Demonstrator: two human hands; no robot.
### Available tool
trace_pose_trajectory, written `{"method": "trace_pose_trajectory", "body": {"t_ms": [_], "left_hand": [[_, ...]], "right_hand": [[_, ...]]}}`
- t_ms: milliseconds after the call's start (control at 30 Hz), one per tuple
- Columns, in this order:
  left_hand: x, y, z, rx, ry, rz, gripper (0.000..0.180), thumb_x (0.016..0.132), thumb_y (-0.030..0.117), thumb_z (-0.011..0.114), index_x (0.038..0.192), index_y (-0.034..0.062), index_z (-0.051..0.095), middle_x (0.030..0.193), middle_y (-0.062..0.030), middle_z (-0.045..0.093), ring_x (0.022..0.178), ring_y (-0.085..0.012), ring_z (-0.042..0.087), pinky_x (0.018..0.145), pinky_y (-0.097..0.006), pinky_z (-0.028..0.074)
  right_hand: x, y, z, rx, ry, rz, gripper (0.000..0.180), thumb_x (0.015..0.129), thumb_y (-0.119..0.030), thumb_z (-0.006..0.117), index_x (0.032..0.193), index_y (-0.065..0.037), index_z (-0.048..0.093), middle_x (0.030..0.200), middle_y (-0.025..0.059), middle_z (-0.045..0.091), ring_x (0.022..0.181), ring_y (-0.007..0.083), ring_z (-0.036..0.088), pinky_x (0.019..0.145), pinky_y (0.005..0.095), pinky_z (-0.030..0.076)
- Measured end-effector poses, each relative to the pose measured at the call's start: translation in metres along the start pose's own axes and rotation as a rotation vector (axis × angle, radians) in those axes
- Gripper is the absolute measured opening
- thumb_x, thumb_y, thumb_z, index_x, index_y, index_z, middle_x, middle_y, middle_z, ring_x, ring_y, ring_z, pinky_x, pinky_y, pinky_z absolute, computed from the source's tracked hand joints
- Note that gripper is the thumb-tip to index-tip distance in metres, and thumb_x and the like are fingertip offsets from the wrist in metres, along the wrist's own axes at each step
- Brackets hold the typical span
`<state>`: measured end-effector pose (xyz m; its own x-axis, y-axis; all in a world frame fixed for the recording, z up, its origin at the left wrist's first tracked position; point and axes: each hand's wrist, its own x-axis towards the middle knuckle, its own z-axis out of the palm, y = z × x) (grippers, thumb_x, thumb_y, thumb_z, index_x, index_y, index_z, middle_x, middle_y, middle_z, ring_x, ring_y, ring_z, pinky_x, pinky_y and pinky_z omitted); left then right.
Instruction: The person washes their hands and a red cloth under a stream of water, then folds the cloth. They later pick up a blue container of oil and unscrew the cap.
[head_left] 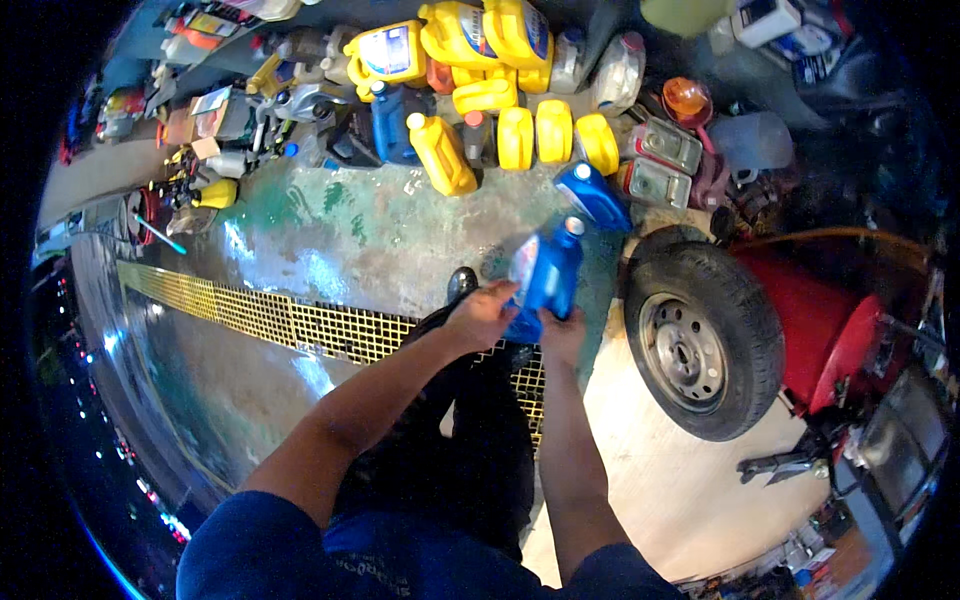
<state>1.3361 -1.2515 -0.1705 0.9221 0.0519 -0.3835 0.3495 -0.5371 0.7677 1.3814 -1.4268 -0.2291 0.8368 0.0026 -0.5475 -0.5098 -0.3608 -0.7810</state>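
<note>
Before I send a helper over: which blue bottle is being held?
Start at the tyre lying on the floor. Just left of it, both hands grip a blue bottle above the yellow grating. Unlike the other blue bottle beyond, it is off the floor.

A blue plastic jug (548, 280) with a pale cap, tilted, held above the yellow floor grating

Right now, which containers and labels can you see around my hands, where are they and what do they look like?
Blue jug: held in both hands, white label.
Second blue jug: on the floor just beyond, capped.
Yellow jugs: row on the floor behind.
Large yellow jugs: stacked behind, blue-and-white labels.
</note>
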Motion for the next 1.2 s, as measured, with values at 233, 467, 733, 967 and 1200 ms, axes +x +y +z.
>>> {"method": "trace_pose_trajectory", "body": {"t_ms": [233, 467, 733, 967, 1200], "left_hand": [[0.064, -0.102, 0.017, 0.114, 0.274, 0.016, 0.060, 0.087, 0.014, 0.060, 0.138, -0.0040, 0.035, 0.140, -0.0295, 0.038, 0.132, -0.0424, 0.037, 0.111, -0.043, 0.031], [0.189, -0.202, 0.032, -0.025, 0.340, 0.216, 0.059, 0.087, 0.012, 0.062, 0.140, 0.0013, 0.036, 0.140, -0.0243, 0.042, 0.131, -0.0385, 0.040, 0.109, -0.040, 0.034], [0.199, -0.233, 0.072, -0.048, 0.425, 0.386, 0.050, 0.082, -0.001, 0.061, 0.131, 0.0030, 0.049, 0.132, -0.0183, 0.052, 0.126, -0.0347, 0.047, 0.106, -0.038, 0.037], [0.207, -0.241, 0.089, -0.099, 0.698, 0.495, 0.053, 0.083, 0.002, 0.061, 0.133, 0.0011, 0.043, 0.125, -0.0204, 0.054, 0.115, -0.0355, 0.053, 0.100, -0.039, 0.042], [0.213, -0.249, 0.091, 0.056, 0.695, 0.486, 0.053, 0.079, 0.001, 0.066, 0.128, -0.0023, 0.046, 0.115, -0.0223, 0.055, 0.105, -0.0373, 0.056, 0.093, -0.041, 0.045]], "right_hand": [[0.049, 0.105, 0.109, 0.020, -0.064, -0.193, 0.033, 0.070, -0.019, 0.079, 0.092, -0.002, 0.060, 0.085, 0.0117, 0.065, 0.077, 0.0228, 0.062, 0.072, 0.0362, 0.050], [0.112, 0.174, 0.174, -0.206, 0.046, -0.479, 0.040, 0.072, -0.026, 0.078, 0.096, -0.002, 0.056, 0.094, 0.0180, 0.059, 0.088, 0.0352, 0.058, 0.080, 0.0447, 0.046], [0.174, 0.163, 0.121, -0.601, -0.744, -0.519, 0.020, 0.082, -0.017, 0.071, 0.093, -0.004, 0.061, 0.091, 0.0123, 0.062, 0.086, 0.0227, 0.060, 0.077, 0.0365, 0.049], [0.279, 0.012, 0.072, -0.756, 0.199, -1.131, 0.019, 0.085, -0.018, 0.066, 0.094, -0.001, 0.065, 0.089, 0.0187, 0.065, 0.083, 0.0355, 0.063, 0.073, 0.0410, 0.050], [0.244, 0.026, 0.114, -0.783, -0.115, -1.079, 0.021, 0.086, -0.018, 0.058, 0.095, 0.000, 0.063, 0.090, 0.0252, 0.064, 0.085, 0.0408, 0.063, 0.076, 0.0473, 0.050]]}}
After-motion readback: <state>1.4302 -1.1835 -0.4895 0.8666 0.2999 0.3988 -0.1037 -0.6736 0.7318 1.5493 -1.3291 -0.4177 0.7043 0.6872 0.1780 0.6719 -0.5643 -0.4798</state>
